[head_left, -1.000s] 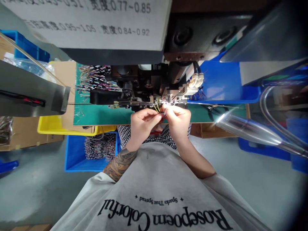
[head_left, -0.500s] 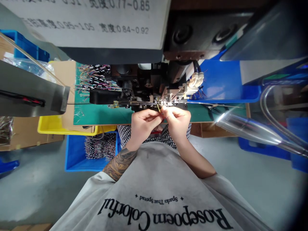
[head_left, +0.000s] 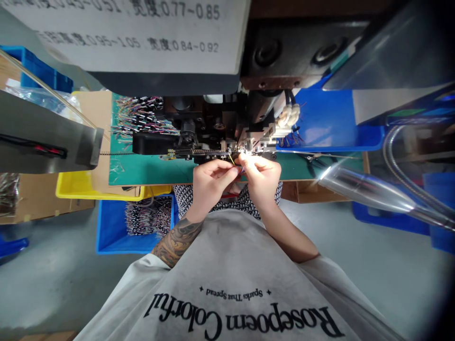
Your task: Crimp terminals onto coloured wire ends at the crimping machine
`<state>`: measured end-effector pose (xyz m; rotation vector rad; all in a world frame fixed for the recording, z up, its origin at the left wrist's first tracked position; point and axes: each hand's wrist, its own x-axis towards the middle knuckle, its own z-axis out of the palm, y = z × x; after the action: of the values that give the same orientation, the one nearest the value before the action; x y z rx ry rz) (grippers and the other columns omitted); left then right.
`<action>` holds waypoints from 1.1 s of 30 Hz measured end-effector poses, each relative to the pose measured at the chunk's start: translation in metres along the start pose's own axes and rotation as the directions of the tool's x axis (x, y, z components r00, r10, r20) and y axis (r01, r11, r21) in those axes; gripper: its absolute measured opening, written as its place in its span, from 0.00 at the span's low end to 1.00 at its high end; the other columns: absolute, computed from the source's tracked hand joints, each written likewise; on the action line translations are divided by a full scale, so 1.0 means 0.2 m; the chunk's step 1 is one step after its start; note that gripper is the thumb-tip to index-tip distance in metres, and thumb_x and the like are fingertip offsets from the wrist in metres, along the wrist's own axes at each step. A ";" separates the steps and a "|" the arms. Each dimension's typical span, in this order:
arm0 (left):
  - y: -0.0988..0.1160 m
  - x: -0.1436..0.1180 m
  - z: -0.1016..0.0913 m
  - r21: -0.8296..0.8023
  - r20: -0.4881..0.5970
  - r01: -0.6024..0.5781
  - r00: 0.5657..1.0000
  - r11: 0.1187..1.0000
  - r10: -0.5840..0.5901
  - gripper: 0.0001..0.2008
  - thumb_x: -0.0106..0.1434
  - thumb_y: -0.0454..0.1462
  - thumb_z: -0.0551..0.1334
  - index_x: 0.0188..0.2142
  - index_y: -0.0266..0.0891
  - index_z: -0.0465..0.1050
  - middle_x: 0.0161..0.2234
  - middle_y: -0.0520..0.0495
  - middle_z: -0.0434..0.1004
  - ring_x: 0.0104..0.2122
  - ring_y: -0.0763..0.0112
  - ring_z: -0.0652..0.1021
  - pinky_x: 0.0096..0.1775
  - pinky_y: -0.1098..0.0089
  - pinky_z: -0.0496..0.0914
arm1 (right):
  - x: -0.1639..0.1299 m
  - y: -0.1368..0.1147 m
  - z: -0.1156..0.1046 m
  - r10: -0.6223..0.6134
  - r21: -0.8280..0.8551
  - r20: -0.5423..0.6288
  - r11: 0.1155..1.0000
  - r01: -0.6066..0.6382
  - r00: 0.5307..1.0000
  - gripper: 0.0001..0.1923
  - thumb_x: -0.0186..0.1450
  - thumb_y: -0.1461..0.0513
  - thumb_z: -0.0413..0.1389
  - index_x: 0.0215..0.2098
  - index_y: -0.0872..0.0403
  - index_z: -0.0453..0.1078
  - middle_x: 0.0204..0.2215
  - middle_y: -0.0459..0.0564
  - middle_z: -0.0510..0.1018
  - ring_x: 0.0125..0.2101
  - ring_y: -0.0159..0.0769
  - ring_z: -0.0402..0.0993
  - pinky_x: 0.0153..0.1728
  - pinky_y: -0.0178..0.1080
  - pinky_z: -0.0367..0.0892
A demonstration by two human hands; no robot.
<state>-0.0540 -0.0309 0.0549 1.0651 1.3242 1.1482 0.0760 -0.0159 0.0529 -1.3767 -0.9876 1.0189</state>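
Note:
My left hand point(head_left: 210, 183) and my right hand point(head_left: 260, 179) meet in front of a black crimping machine point(head_left: 213, 128). Both pinch a small bundle of thin coloured wires point(head_left: 235, 163); a yellow strand shows between the fingertips. The wire ends sit right at the machine's lit jaw point(head_left: 247, 152), where a strip of metal terminals point(head_left: 199, 151) feeds in from the left. My fingers hide most of the bundle.
A green mat point(head_left: 149, 168) covers the bench, with a heap of finished wires point(head_left: 142, 118) at its back left. A blue bin point(head_left: 117, 227) with more wires stands below, beside a yellow bin point(head_left: 74, 187). A blue tray point(head_left: 330, 123) and a metal hose point(head_left: 373, 194) lie at the right.
Both hands stayed at the jaw. The fingers shifted slightly and the yellow strand sits lower between them than a second ago.

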 end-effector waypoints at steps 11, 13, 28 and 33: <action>0.04 -0.01 0.00 -0.003 0.040 0.041 0.998 0.999 -0.041 0.08 0.60 0.42 0.77 0.32 0.41 0.85 0.29 0.49 0.87 0.27 0.66 0.86 0.30 0.68 0.83 | -0.02 -0.01 -0.02 -0.024 -0.003 0.038 1.000 0.024 0.999 0.19 0.65 0.55 0.64 0.19 0.53 0.76 0.18 0.44 0.74 0.22 0.28 0.65 0.25 0.35 0.63; 0.03 -0.01 0.00 -0.002 0.034 0.028 0.999 1.000 -0.028 0.09 0.60 0.42 0.76 0.31 0.41 0.85 0.29 0.49 0.87 0.27 0.66 0.86 0.31 0.68 0.83 | -0.01 -0.02 -0.01 -0.003 -0.015 0.019 1.000 0.003 1.000 0.16 0.64 0.54 0.65 0.22 0.53 0.80 0.19 0.44 0.76 0.22 0.28 0.65 0.24 0.34 0.62; -0.03 -0.01 -0.06 -0.168 0.149 0.070 0.988 0.983 -0.045 0.09 0.59 0.37 0.77 0.40 0.41 0.87 0.38 0.48 0.89 0.33 0.65 0.88 0.38 0.66 0.87 | -0.03 0.06 -0.06 -0.031 -0.010 0.097 0.999 0.032 0.995 0.12 0.66 0.54 0.64 0.32 0.52 0.86 0.25 0.46 0.82 0.24 0.30 0.71 0.25 0.35 0.66; -0.03 -0.03 -0.08 -0.188 0.166 0.121 0.982 0.975 -0.090 0.12 0.56 0.39 0.80 0.38 0.41 0.87 0.35 0.47 0.89 0.31 0.65 0.88 0.36 0.66 0.87 | -0.10 0.17 -0.17 -0.170 -0.037 0.219 0.983 0.182 0.961 0.13 0.69 0.52 0.63 0.46 0.49 0.84 0.27 0.45 0.77 0.25 0.31 0.67 0.29 0.37 0.65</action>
<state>-0.0702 -0.0380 0.0503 0.9089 1.1060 1.0701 0.1029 -0.0450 0.0204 -1.2169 -1.2851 1.0256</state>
